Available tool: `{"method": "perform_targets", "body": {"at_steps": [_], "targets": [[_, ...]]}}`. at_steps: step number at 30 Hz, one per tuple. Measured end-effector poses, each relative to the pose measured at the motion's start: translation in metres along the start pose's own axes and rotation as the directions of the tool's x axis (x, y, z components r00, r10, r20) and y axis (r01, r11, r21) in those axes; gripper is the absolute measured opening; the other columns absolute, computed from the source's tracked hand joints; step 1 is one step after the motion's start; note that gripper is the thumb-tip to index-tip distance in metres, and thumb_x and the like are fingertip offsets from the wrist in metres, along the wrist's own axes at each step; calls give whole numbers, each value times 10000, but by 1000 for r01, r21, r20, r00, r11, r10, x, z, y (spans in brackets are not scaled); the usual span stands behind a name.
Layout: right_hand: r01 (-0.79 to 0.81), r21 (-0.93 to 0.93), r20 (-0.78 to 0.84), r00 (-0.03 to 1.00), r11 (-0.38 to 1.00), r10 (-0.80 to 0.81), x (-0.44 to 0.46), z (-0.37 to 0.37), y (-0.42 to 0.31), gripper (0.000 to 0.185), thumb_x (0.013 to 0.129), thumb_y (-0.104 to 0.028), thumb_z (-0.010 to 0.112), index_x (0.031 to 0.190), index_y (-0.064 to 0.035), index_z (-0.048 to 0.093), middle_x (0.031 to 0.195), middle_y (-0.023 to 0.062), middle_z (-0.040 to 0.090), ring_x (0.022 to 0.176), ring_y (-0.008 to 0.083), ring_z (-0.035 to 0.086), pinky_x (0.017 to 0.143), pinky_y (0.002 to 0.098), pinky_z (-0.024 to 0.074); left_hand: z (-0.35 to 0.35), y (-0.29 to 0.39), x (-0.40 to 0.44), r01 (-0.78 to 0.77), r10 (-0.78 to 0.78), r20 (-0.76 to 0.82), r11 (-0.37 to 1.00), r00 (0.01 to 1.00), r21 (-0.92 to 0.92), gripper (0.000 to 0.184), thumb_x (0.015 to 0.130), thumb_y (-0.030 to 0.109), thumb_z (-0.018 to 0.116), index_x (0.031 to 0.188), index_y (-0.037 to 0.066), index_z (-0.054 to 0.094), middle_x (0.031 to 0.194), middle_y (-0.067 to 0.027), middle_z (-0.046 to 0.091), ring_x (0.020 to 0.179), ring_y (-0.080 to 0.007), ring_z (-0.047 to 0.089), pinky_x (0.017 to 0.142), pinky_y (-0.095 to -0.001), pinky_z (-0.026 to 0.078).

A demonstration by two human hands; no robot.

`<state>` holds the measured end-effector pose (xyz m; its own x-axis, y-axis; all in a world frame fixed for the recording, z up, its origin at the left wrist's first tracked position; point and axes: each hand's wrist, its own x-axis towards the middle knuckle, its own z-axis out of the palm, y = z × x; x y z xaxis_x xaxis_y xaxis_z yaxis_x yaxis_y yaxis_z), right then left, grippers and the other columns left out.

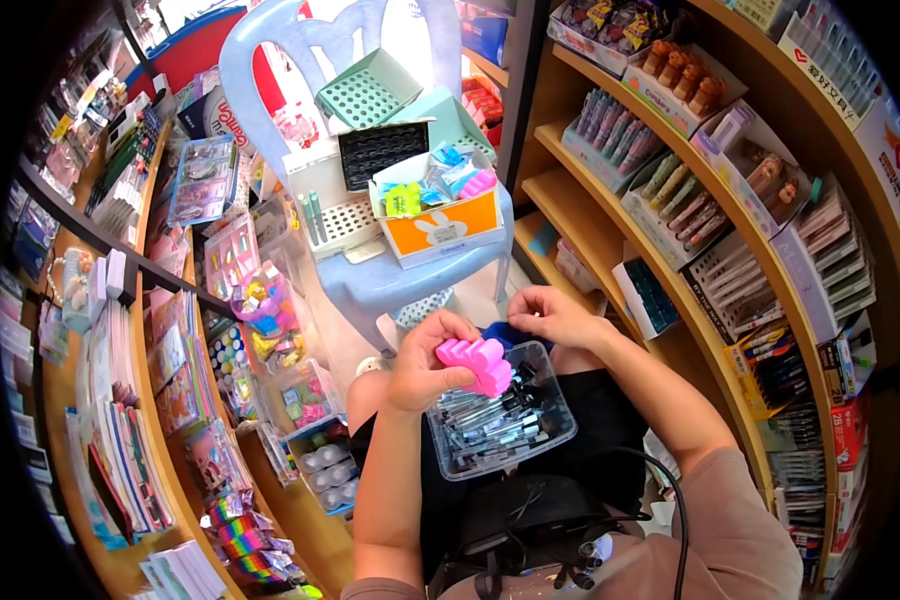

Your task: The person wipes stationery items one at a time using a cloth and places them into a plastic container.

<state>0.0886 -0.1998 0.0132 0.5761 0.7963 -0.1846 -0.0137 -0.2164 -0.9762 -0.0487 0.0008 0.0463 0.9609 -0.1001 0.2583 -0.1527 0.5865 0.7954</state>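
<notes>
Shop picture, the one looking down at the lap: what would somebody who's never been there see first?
Probably the bright pink wavy thing in the left hand, just over a clear tub of pens. Next might be the orange box with a white bunny on it, sitting on the pale blue chair. Crowded shelves curve along both sides.

Bright | glare behind chair [345, 270] | fisheye curvature, black corners | soft blur left
</notes>
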Motion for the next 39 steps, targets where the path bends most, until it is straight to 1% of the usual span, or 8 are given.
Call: {"method": "perform_targets", "body": {"at_steps": [3,8,13,16,22,27,32,39], "targets": [[209,-3,-88,974,978,-209,-11,28,-31,216,819,-34,620,1030,3,592,888,20,617,785,114,562,783,226,455,4,-1,2,12,-11,-13,998,1000,55,455,658,176,815,956,41,499,919,-79,552,875,-164,527,797,-282,421],[50,165,285,954,985,-96,-3,26,-11,256,864,-24,586,1120,-6,582,977,12,624,909,89,561,850,252,448,5,-2,2,-1,1,-22,1000,1000,-3,463,669,222,809,943,50,478,880,-87,543,854,-190,512,777,-300,413],[146,121,152,975,982,-163,-1,16,-12,198,873,-39,590,1063,4,625,946,19,633,893,88,566,828,247,452,4,2,2,-14,13,-26,999,1000,-45,452,673,229,802,930,60,472,881,-88,545,868,-198,515,790,-316,418],[222,91,82,970,971,-229,2,0,-16,180,877,-49,594,1041,6,641,928,20,639,869,85,574,807,243,459,4,11,2,-28,26,-74,999,997,-32,411,670,83,794,951,39,497,921,-68,565,888,-142,548,798,-255,439],[160,140,20,986,977,-164,-11,-15,-53,115,850,-100,644,910,-4,664,858,5,627,811,78,563,747,223,444,5,3,1,6,62,-113,853,992,522,341,684,4,756,941,61,539,912,-13,536,835,-84,504,756,-234,421],[357,-291,64,933,888,-355,-14,-15,-84,121,790,-104,687,891,-40,662,744,41,531,728,143,525,685,263,405,9,-2,3,8,97,-142,800,985,600,317,680,10,746,929,48,553,892,-6,516,811,-94,494,726,-237,415],[426,-654,143,881,625,-451,-23,-3,-110,129,730,-59,682,852,-83,647,725,81,492,717,249,543,630,323,437,8,-3,4,14,180,-171,648,969,761,286,651,20,745,874,40,566,824,-36,516,746,-140,512,684,-252,423],[485,-834,312,808,262,-500,-25,5,-109,162,678,-88,659,833,-133,642,766,63,474,758,239,561,591,347,469,12,-2,6,34,198,-170,552,965,833,299,638,54,761,878,36,584,801,-69,527,703,-190,531,635,-279,441]]}}
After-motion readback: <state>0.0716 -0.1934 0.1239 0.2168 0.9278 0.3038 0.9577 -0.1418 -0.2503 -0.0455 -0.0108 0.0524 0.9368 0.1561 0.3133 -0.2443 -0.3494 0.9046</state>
